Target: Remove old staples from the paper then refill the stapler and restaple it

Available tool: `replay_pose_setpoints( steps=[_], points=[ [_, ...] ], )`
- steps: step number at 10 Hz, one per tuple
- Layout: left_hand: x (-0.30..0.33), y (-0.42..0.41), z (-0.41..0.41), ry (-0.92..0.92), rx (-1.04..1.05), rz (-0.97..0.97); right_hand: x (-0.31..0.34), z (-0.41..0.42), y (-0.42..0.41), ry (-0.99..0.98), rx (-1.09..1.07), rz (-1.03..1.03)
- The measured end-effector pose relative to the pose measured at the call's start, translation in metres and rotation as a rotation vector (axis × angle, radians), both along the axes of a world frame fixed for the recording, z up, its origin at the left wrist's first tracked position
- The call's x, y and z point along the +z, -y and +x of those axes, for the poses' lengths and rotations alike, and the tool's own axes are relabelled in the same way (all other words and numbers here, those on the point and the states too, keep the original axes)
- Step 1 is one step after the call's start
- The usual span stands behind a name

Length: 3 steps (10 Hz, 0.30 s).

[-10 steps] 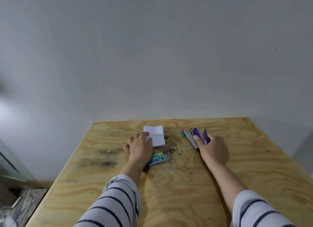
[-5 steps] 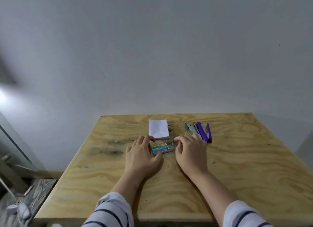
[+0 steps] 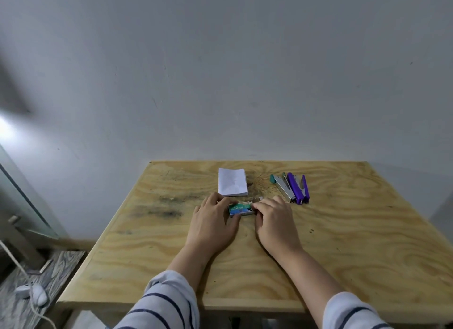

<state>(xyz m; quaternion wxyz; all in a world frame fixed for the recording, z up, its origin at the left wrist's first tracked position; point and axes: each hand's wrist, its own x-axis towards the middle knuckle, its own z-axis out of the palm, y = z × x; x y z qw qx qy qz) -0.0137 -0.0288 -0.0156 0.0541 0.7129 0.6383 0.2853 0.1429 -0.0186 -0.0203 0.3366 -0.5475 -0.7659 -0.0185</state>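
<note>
A small green and blue staple box [image 3: 240, 209] lies at the middle of the plywood table [image 3: 343, 242]. My left hand [image 3: 214, 220] grips its left end, and my right hand [image 3: 275, 222] pinches its right end, where the inner tray sticks out a little. A folded white paper [image 3: 232, 185] lies just behind the box. To the right, a stapler with a purple body [image 3: 297, 188] lies swung open, its metal staple channel with a teal tip [image 3: 282, 187] exposed. A small strip of staples [image 3: 261, 198] rests by my right fingers.
The table stands against a plain white wall [image 3: 220, 71]. At the lower left, a white cable and a small white device [image 3: 31, 293] lie on a grey patterned floor. A glass panel [image 3: 22, 196] leans at the left edge.
My right hand left the stapler and came to the staple box. My left hand slid off the paper onto the box. Both now hold it.
</note>
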Motion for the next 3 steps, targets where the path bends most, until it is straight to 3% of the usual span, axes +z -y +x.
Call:
replay_pose_setpoints(
  steps=[3],
  points=[
    [0.0011, -0.0046, 0.0017, -0.008, -0.002, -0.030, 0.0074, -0.0016, 0.0051, -0.102, -0.036, 0.029]
  ],
)
